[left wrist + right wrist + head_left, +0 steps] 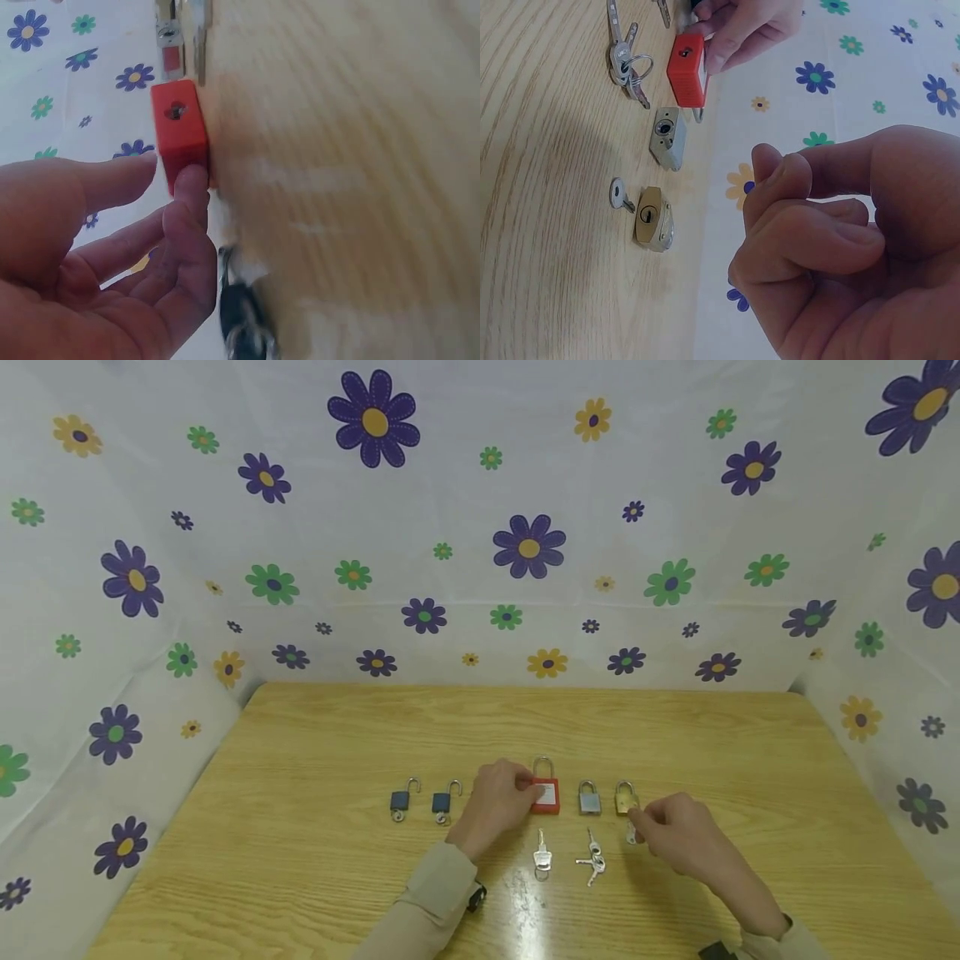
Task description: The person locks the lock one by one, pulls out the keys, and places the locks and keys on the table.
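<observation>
Several padlocks lie in a row on the wooden table (315, 877). My left hand (525, 785) touches the red padlock (545, 795) with thumb and forefinger; the left wrist view shows both fingertips (191, 180) against the red body (178, 120). To its right lie a silver padlock (589, 798) and a brass padlock (626, 798). My right hand (637, 818) hovers just below the brass padlock (651, 217), fingers curled with the thumb on the forefinger (780, 172), holding nothing. A single key (619, 195) lies on the table beside the brass lock.
Two blue-grey padlocks (401, 799) (444, 799) lie at the left with open shackles and keys in them. A single key (542, 858) and a small key bunch (592, 858) lie in front of the row. Flowered cloth walls (525, 543) enclose the table.
</observation>
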Available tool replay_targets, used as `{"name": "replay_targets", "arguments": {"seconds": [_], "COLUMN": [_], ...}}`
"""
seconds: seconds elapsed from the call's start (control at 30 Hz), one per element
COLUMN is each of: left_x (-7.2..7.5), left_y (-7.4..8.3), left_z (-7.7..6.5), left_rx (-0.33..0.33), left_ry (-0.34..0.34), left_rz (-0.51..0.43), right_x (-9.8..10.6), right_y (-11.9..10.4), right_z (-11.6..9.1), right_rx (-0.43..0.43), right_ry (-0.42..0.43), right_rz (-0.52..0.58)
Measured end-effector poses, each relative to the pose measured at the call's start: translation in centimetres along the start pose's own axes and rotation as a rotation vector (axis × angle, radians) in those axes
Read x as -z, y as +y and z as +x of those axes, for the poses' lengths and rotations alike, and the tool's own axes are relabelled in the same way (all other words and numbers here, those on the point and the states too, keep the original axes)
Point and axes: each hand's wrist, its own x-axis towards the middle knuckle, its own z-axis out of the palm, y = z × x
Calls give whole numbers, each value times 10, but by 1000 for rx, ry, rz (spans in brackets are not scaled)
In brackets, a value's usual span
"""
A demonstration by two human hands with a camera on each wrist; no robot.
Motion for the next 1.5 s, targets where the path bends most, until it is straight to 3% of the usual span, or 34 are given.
{"name": "replay_targets", "arguments": {"seconds": [0.1, 0.27, 0.43, 0.5, 0.63, 0.87, 1.1, 1.33, 1.5], "left_x": [7, 32, 46, 47, 44, 34, 32, 36, 39], "left_y": [-5, -14, -22, -24, -26, -29, -29, -40, -44], "left_z": [-2, -10, -21, -25, -30, -29, -28, -25, -25], "left_rx": [-1, -16, -43, -45, -10, -18, 10, 83, 62], "left_ry": [43, 117, 132, 118, 56, 94, 86, 23, 42], "left_rz": [6, 69, 239, 292, 306, 349, 251, 36, -42], "right_x": [-1, -3, -3, -3, -2, -5, -6, -7, -7], "right_y": [2, 3, 2, 2, 2, 1, 3, 3, 3], "right_z": [0, 0, 0, 0, -2, -2, -4, -3, -4], "right_rx": [-13, -40, -46, -31, 9, -23, -10, -12, 15], "right_ry": [-3, -5, -8, -12, -20, -31, -30, -14, -15], "right_rz": [4, -10, -11, -4, 11, 29, 18, 2, 3]}}
